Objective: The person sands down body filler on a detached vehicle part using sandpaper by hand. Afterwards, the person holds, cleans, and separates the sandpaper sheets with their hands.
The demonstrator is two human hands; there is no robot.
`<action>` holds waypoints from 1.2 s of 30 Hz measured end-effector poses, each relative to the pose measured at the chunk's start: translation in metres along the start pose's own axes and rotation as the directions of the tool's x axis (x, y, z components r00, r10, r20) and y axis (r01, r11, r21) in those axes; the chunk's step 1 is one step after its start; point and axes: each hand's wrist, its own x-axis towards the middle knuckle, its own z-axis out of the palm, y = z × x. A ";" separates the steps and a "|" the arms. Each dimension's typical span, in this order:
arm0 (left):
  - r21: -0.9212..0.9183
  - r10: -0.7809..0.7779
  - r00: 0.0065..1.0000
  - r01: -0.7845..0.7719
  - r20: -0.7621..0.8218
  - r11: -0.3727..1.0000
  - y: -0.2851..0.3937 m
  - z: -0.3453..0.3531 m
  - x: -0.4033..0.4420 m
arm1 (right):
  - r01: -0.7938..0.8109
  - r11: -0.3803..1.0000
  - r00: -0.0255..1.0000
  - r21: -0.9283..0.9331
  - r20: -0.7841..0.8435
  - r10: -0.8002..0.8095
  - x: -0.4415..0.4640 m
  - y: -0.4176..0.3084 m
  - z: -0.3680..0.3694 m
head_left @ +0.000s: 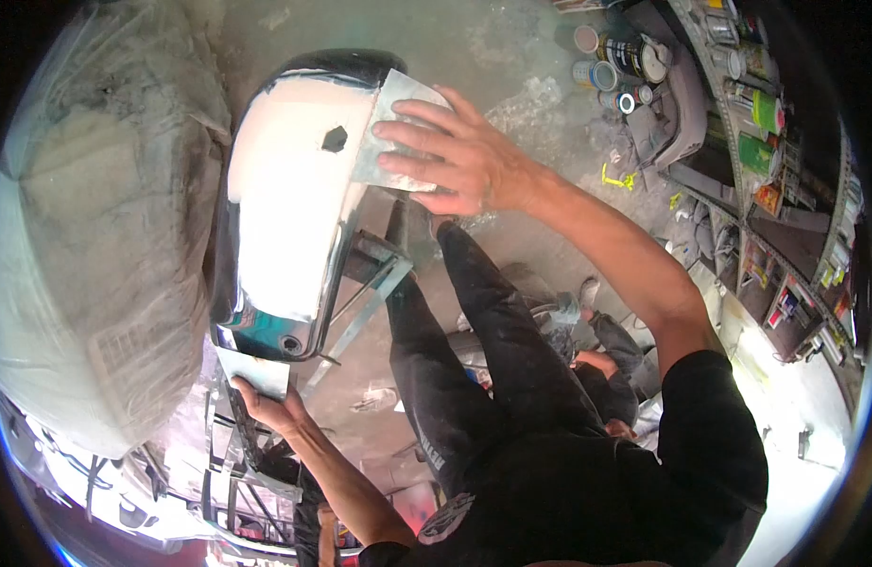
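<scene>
A car bumper (284, 198) rests on a metal stand (384, 283); its middle is coated pale pinkish white, its ends are black and teal, and a dark hole shows near the right edge. My right hand (450, 156) presses a pale sheet of sandpaper (368, 170) against the bumper's right edge, fingers spread over it. At the bumper's near end, my left hand (273, 404) grips another pale piece of sandpaper (256, 374) between thumb and fingers. Part of that piece lies close to the teal end; whether it touches is unclear.
A large plastic-covered shape (105, 227) stands close on the left. Several paint cans (634, 61) sit on the floor at upper right, beside shelves (738, 198) of cans and boxes. Another person (611, 378) is low down behind my legs. Metal frames (237, 482) stand at lower left.
</scene>
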 end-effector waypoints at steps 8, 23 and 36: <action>-0.005 -0.001 1.000 0.001 0.031 1.000 0.000 -0.007 0.004 | -0.082 0.996 0.985 -0.031 0.150 0.086 0.008 -0.016 -0.037; 0.014 0.031 0.999 -0.031 0.008 0.999 -0.002 -0.003 0.002 | 0.003 1.000 0.999 -0.018 0.041 -0.002 0.005 -0.002 -0.011; 0.017 0.030 0.999 -0.030 -0.038 0.999 -0.002 0.000 0.001 | -0.065 0.996 0.984 -0.057 0.162 0.073 0.014 -0.013 -0.027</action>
